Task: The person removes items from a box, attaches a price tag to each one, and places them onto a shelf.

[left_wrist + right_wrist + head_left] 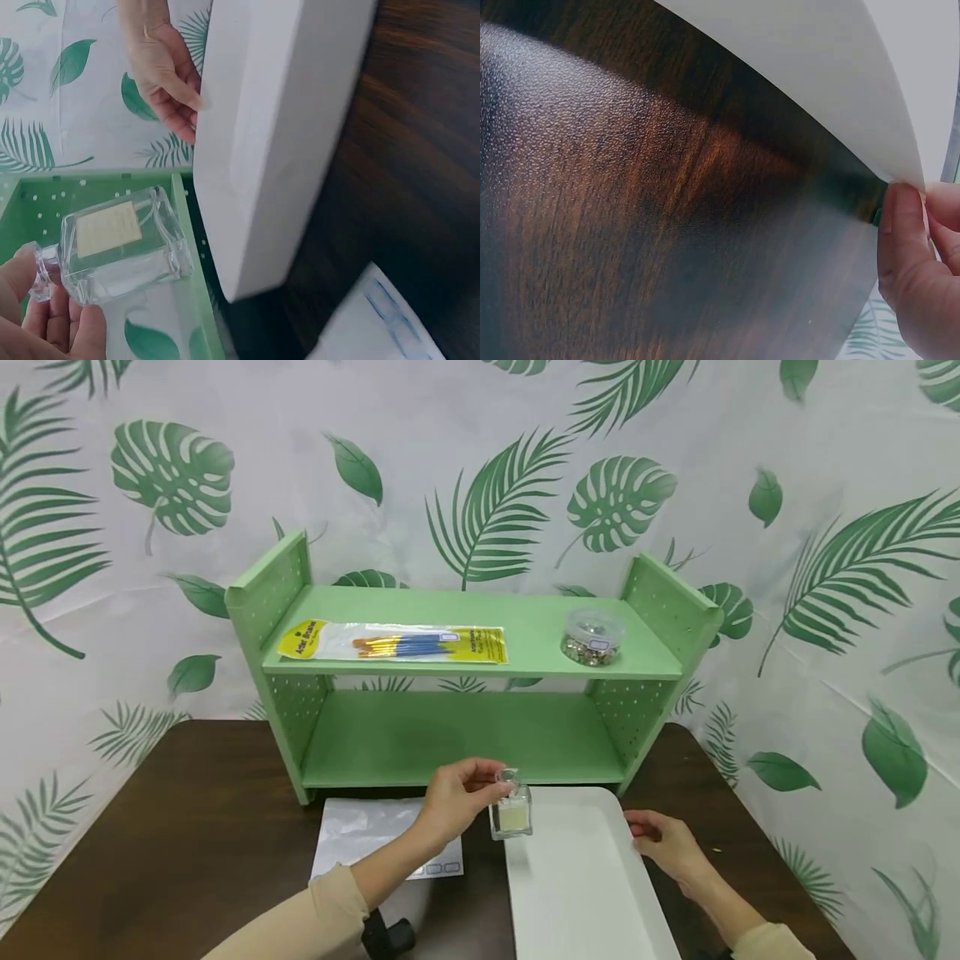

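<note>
My left hand pinches a small clear glass bottle by its stoppered neck, holding it over the left edge of a white tray. In the left wrist view the bottle lies sideways in the picture, with a pale yellow label on its face. At the tray's right side, my right hand grips the rim between thumb and fingers. The right wrist view shows that hand pinching the edge of the tray, which stands raised off the dark wood there.
A green two-tier shelf stands at the back. On its top lie a packet of paintbrushes and a round clear tub of small pieces. A white printed sheet lies on the dark table, left of the tray.
</note>
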A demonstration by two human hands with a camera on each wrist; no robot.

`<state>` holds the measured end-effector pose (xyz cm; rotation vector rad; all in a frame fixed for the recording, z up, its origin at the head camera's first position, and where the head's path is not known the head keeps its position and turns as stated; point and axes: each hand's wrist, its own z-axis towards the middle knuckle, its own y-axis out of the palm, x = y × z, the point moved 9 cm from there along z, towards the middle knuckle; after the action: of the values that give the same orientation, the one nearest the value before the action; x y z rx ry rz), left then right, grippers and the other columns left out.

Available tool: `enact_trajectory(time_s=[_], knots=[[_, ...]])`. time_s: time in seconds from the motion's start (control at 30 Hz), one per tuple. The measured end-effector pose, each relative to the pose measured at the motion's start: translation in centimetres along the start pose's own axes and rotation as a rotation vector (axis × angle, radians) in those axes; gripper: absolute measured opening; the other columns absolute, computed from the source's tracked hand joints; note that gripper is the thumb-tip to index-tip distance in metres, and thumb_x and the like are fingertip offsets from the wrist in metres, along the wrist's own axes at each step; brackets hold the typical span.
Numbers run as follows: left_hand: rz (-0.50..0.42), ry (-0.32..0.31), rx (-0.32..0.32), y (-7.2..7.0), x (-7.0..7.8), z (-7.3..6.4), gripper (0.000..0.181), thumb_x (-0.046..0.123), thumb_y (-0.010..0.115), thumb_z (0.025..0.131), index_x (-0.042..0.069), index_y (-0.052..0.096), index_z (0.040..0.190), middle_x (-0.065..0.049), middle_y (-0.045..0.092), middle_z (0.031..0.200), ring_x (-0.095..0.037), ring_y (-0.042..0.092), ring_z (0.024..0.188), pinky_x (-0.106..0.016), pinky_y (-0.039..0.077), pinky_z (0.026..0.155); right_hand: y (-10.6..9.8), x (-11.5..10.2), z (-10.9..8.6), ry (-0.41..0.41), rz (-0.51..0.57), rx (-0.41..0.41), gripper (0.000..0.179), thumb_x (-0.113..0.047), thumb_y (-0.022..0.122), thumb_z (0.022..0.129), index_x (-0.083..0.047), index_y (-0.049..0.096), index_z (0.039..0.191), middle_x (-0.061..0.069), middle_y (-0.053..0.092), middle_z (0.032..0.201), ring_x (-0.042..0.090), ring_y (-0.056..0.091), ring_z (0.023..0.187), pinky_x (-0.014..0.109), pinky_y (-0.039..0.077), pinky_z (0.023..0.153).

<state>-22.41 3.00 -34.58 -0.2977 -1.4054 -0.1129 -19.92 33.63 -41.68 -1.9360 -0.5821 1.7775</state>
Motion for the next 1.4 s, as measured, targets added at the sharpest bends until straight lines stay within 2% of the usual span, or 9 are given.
enact_trajectory(time_s=[0.1, 0.23, 0.4, 0.6, 0.87, 1.1, 1.4], knots=[[0.004, -0.004, -0.033, -1.0, 0.3, -0.2, 0.030, 0.021, 0.072, 0.083, 0.006, 0.067, 0.108, -0.007, 0.068, 0.098, -0.014, 0.063, 0.086, -0.024, 0.054, 0.073, -1.6, 0.0, -0.2, 0.030, -0.052, 0.012, 0.040, 0.007, 0.058, 0.085, 0.014, 0.051, 0.124, 0.019, 0.062, 0.104, 0.008, 0.055, 0.084, 0.020, 0.050, 0.067], [0.016, 0.014, -0.065, -2.0, 0.6, -0.3, 0.031, 0.023, 0.073, 0.082, 0.006, 0.067, 0.107, -0.006, 0.068, 0.098, -0.015, 0.063, 0.089, -0.023, 0.053, 0.074, -4.3, -0.3, -0.4, 0.013, -0.118, 0.050, 0.040, 0.006, 0.056, 0.087, 0.014, 0.049, 0.126, 0.021, 0.060, 0.106, 0.001, 0.052, 0.081, 0.018, 0.050, 0.066], [0.060, 0.011, -0.061, -3.9, -0.5, -1.7, 0.028, 0.018, 0.074, 0.081, 0.005, 0.068, 0.105, -0.008, 0.069, 0.098, -0.015, 0.063, 0.089, -0.021, 0.053, 0.073, -5.4, -0.8, -0.5, -0.012, -0.149, 0.049, 0.040, 0.004, 0.057, 0.088, 0.014, 0.048, 0.126, 0.021, 0.060, 0.106, -0.001, 0.052, 0.079, 0.017, 0.049, 0.065], [0.074, -0.019, -0.033, -5.9, -2.3, -3.8, 0.027, 0.015, 0.077, 0.078, 0.004, 0.069, 0.101, -0.010, 0.070, 0.092, -0.014, 0.063, 0.084, -0.020, 0.053, 0.068, -4.8, -1.4, 0.0, -0.038, -0.165, 0.044, 0.040, 0.005, 0.057, 0.087, 0.014, 0.048, 0.125, 0.021, 0.060, 0.105, -0.002, 0.050, 0.078, 0.016, 0.049, 0.064], [0.081, -0.050, -0.043, -7.3, -4.3, -6.0, 0.028, 0.011, 0.076, 0.077, -0.001, 0.068, 0.101, -0.014, 0.069, 0.098, -0.011, 0.063, 0.086, -0.019, 0.054, 0.077, -3.3, -1.4, 0.5, -0.055, -0.151, 0.008, 0.040, 0.004, 0.058, 0.088, 0.015, 0.048, 0.125, 0.021, 0.060, 0.104, 0.001, 0.052, 0.078, 0.017, 0.050, 0.064], [0.077, -0.071, -0.056, -8.2, -5.3, -7.3, 0.028, 0.009, 0.076, 0.078, -0.003, 0.067, 0.101, -0.016, 0.068, 0.098, -0.013, 0.064, 0.089, -0.020, 0.053, 0.080, -1.7, -0.8, 0.6, -0.035, -0.151, -0.017, 0.040, 0.004, 0.058, 0.087, 0.015, 0.048, 0.125, 0.022, 0.060, 0.105, 0.001, 0.052, 0.078, 0.017, 0.049, 0.064], [0.083, -0.110, -0.045, -9.2, -6.2, -9.1, 0.028, 0.011, 0.076, 0.078, -0.004, 0.067, 0.100, -0.016, 0.068, 0.100, -0.020, 0.065, 0.096, -0.022, 0.052, 0.085, 0.7, -0.3, 0.8, -0.037, -0.118, -0.058, 0.040, 0.006, 0.056, 0.087, 0.015, 0.048, 0.125, 0.022, 0.060, 0.103, -0.004, 0.050, 0.077, 0.017, 0.050, 0.065]])
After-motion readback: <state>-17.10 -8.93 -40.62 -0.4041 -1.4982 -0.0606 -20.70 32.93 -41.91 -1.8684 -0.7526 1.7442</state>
